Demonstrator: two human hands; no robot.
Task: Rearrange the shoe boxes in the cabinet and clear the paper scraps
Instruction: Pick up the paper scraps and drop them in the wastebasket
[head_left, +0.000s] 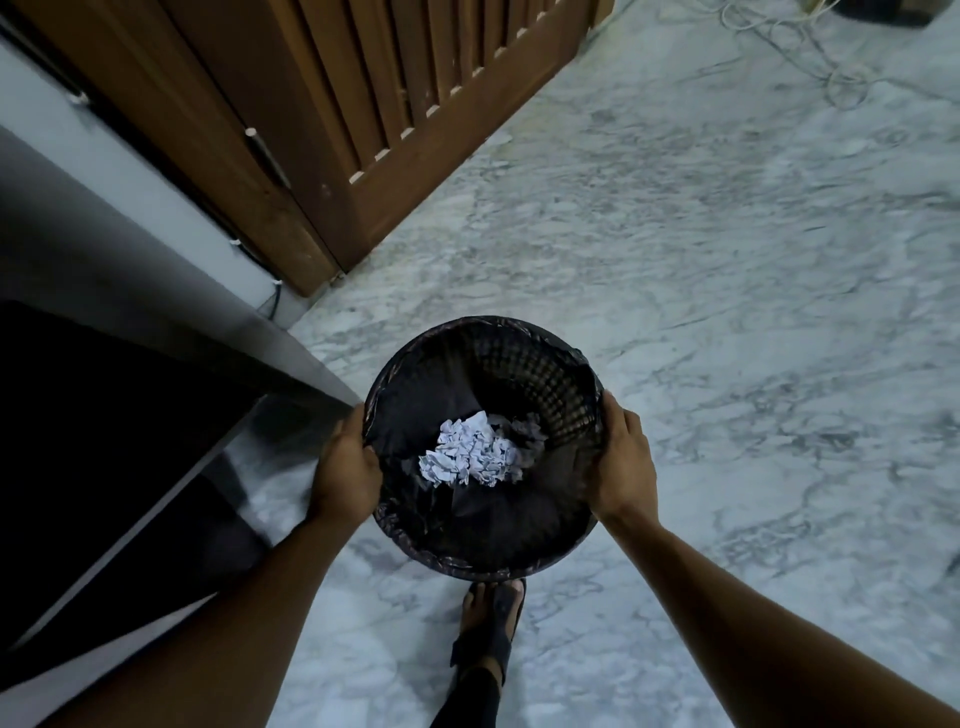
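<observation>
Paper scraps (470, 454) lie in a crumpled white heap at the bottom of a round black bin (550, 384), which I am looking into from almost straight above. A dark liner bag is folded over the rim, and the mesh wall shows on the far right side inside. My left hand (345, 470) grips the rim on the left side, fingers curled over the edge. My right hand (623, 462) holds the opposite side the same way, closed round the rim. Both forearms reach in from the bottom corners. I cannot tell whether the bin stands on the floor or hangs clear of it.

Grey-veined marble floor (727, 260) fills most of the view. One foot in a dark sandal (493, 618) shows just below the bin's near edge. A brown slatted wooden door (389, 104) stands at the upper left. A dark, flat-sided piece of furniture (104, 441) lies to the left of the bin. Thin pale cables (841, 85) trail over the floor at the far upper right.
</observation>
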